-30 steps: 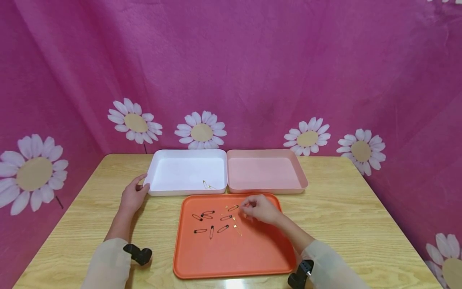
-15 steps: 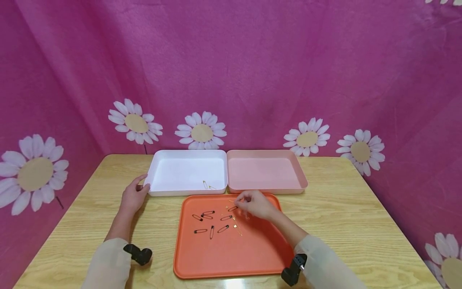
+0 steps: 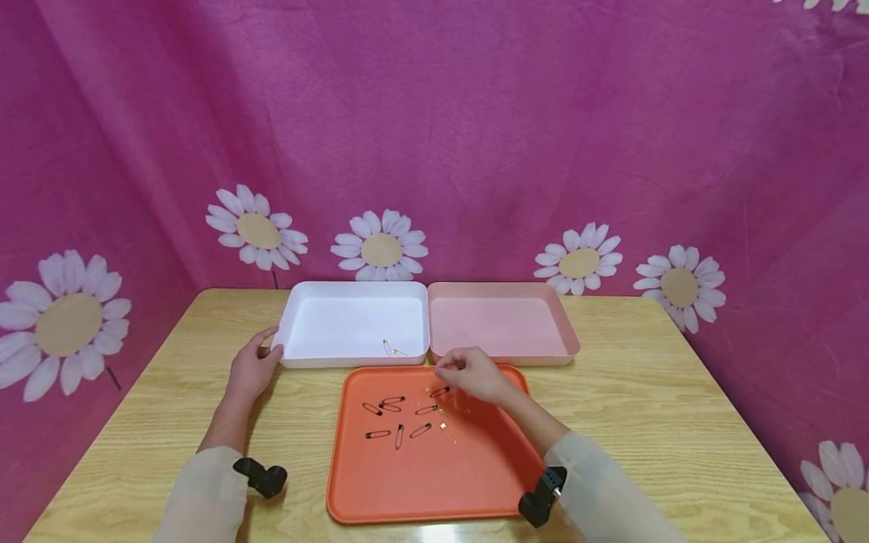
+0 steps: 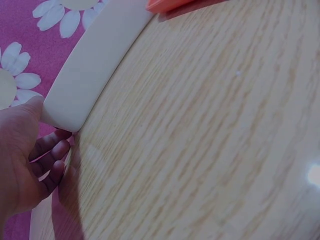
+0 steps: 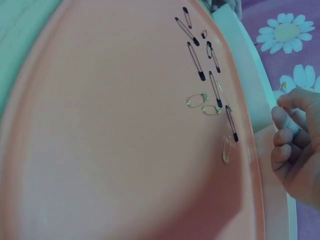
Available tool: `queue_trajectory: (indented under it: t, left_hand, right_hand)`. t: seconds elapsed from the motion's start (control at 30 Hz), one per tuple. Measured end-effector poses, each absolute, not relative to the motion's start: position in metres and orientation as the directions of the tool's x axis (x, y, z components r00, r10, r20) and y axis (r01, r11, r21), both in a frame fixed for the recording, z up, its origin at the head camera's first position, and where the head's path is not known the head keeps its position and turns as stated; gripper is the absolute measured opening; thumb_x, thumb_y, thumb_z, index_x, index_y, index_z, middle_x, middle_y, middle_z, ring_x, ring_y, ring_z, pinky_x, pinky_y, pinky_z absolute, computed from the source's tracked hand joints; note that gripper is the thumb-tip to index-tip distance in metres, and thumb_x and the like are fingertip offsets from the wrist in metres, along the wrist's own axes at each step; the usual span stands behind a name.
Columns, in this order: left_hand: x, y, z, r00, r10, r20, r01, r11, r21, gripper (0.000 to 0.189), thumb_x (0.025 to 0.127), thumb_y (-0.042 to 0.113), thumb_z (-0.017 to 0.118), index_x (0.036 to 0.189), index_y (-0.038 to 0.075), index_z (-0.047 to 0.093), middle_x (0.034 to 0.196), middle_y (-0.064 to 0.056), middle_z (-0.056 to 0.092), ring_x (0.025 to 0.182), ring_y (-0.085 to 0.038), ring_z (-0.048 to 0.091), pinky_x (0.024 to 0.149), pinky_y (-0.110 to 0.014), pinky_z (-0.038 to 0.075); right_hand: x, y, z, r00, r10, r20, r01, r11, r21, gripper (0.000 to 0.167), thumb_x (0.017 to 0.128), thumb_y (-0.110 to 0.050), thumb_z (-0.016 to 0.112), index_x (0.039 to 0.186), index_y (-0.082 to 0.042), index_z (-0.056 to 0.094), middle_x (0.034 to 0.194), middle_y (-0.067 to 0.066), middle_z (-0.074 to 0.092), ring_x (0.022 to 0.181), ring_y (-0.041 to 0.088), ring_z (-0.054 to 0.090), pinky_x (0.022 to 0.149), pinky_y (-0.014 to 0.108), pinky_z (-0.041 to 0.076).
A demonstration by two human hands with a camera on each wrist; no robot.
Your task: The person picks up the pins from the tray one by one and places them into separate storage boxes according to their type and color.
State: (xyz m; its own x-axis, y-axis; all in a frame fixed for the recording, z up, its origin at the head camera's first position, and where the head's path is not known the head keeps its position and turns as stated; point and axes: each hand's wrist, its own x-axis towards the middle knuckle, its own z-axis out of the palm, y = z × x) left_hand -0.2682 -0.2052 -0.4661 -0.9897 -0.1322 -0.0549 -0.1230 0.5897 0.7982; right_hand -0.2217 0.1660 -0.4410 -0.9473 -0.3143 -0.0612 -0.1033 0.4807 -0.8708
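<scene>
magenta cloth [image 3: 475, 136] printed with white daisies [image 3: 382, 249] hangs behind a pale wood-grain table [image 3: 652, 392]. the person's right hand [image 3: 475, 375] has thumb and forefinger pinched together on a gold safety pin [image 5: 283, 86], held above the far edge of an orange tray [image 3: 428, 483], near where a white tray [image 3: 346, 324] and a pink tray [image 3: 498, 320] stand side by side. it is thin, shiny wire with a small clasp at one end; the fingers cover part of it. seen from the right wrist, its long axis runs nearly upright, leaning a little, the clasp end up and clear of the fingertips; from the head it is only a gold sliver poking out leftward. more gold pins [image 5: 204, 98] lie on the orange tray at differing angles, beside slim black pins [image 5: 202, 76] with dark caps, one aimed straight away from the person, another crosswise. two gold pins [image 3: 387, 347] rest in the white tray by its near right corner. the left hand [image 3: 251, 371] holds that tray's near left corner, thumb and bent fingers on either side of it.
</scene>
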Motion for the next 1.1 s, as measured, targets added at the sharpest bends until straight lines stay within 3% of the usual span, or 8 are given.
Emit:
queue_trajectory:
  t: [0.13,0.43,0.6,0.87,1.1]
  left_hand:
    - [-0.268,-0.205,-0.466,-0.989,-0.134,-0.062,-0.13,0.591,0.796,0.051,0.097,0.024,0.045,0.145,0.012,0.033,0.118,-0.024,0.05,0.106,-0.032,0.045,0.091,-0.043,0.037]
    - [-0.269,-0.206,-0.466,-0.989,-0.131,-0.064,-0.13,0.597,0.792,0.051,0.098,0.024,0.045,0.146,0.012,0.033,0.119,-0.025,0.05,0.106,-0.032,0.046,0.09,-0.043,0.038]
    - [-0.269,-0.206,-0.467,-0.989,-0.13,-0.065,-0.13,0.595,0.793,0.051,0.097,0.024,0.045,0.145,0.012,0.033,0.119,-0.025,0.05,0.105,-0.032,0.046,0.09,-0.043,0.038]
    - [-0.27,-0.208,-0.469,-0.99,-0.127,-0.059,-0.123,0.593,0.795,0.051,0.097,0.024,0.045,0.146,0.013,0.033,0.117,-0.023,0.05,0.104,-0.031,0.046,0.087,-0.04,0.038]
    - [-0.27,-0.207,-0.468,-0.99,-0.127,-0.056,-0.121,0.589,0.799,0.051,0.097,0.025,0.045,0.145,0.013,0.034,0.118,-0.024,0.05,0.106,-0.031,0.045,0.09,-0.042,0.038]
  right_hand:
    - [-0.226,0.163,-0.439,-0.948,-0.315,-0.044,-0.123,0.489,-0.864,0.019,0.089,-0.013,0.061,0.098,0.003,0.067,0.07,0.024,0.06,0.062,0.039,0.054,0.046,0.022,0.034]
    - [-0.235,0.157,-0.429,-0.955,-0.297,-0.022,-0.134,0.495,-0.858,0.02,0.088,-0.013,0.062,0.099,0.003,0.067,0.061,0.012,0.056,0.048,0.011,0.042,0.046,0.023,0.033]
    - [-0.24,0.154,-0.425,-0.955,-0.296,0.005,-0.165,0.518,-0.839,0.019,0.087,-0.014,0.063,0.096,0.001,0.069,0.057,-0.001,0.052,0.05,0.01,0.044,0.048,0.022,0.034]
    - [-0.246,0.15,-0.423,-0.962,-0.274,-0.01,-0.141,0.529,-0.837,0.018,0.087,-0.017,0.062,0.095,-0.002,0.069,0.073,0.02,0.063,0.054,0.015,0.054,0.051,0.022,0.038]
    - [-0.252,0.148,-0.421,-0.974,-0.226,-0.032,-0.098,0.54,-0.836,0.019,0.088,-0.017,0.063,0.097,-0.002,0.069,0.062,0.006,0.057,0.058,0.018,0.053,0.052,0.022,0.039]
